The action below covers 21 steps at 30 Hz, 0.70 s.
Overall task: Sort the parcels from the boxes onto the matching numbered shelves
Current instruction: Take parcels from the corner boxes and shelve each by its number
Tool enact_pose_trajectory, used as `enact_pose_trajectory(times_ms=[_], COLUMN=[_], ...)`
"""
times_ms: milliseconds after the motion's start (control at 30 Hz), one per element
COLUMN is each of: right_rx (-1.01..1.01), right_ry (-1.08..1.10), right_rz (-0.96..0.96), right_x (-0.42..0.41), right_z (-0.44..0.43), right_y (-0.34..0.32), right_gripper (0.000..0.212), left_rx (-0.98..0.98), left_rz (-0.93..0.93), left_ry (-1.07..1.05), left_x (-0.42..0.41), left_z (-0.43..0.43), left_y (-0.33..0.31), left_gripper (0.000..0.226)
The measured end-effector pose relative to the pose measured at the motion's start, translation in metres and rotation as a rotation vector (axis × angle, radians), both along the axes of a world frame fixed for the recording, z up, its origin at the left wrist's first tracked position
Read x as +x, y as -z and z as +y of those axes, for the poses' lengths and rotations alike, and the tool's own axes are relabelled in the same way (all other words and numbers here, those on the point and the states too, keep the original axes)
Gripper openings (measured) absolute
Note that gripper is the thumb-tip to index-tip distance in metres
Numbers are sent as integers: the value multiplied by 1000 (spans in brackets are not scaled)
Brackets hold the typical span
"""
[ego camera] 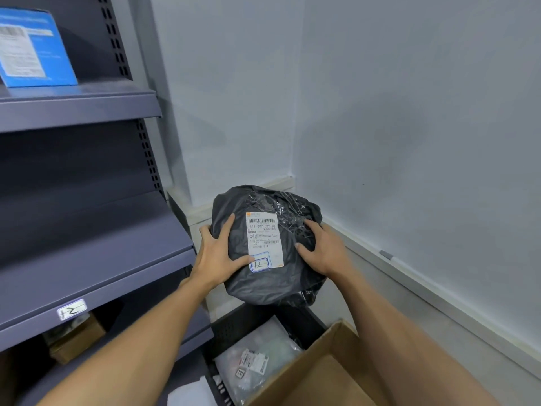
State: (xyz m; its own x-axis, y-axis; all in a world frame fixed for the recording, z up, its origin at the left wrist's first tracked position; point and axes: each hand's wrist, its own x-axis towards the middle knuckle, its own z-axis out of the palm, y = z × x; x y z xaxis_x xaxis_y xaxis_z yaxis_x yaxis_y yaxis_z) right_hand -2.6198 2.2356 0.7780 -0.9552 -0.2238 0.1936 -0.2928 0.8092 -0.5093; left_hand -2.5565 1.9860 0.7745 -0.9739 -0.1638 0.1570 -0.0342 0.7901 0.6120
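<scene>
Pale wall corner, with dark grey steel shelving on your left.

Fingers first: your left hand (219, 256) lays its thumb along the lower edge of the white shipping label (265, 238), with the forefinger up the front. Its other fingers wrap round the left side of the soft black plastic-wrapped parcel (263, 285). Your right hand (320, 249) cups the opposite side, fingers curled over the crinkled film.

The parcel hangs between both hands, above the black perforated crate (248, 320) — touching neither shelf nor box. Its label carries a handwritten 12. A white paper tag marked 12 (71, 309) sits on the lip of the grey metal shelf (87, 253), to your left and lower.

Judgement: the number is readable, placement not yet done. A clear-bagged parcel (257, 358) lies in the crate beside the open brown cardboard carton (295, 373) — so more sorting is left.
</scene>
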Motion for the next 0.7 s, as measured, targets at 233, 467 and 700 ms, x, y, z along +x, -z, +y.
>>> enact_pose_trajectory(times_ms=[233,467,700], right_rx=[94,120,100], right_ry=[-33,-69,-147], right_rz=[6,55,107], right_x=[48,89,117], right_z=[-15,-42,-84], right_y=[-21,-41,-56], right_gripper=[70,70,67], left_rx=[-10,-11,-19], left_rz=[32,58,61], left_ry=[-8,-61,-152], left_x=[45,98,145], left_z=[-21,-44,-78], left_y=[-16,-26,-41], left_gripper=[116,116,115])
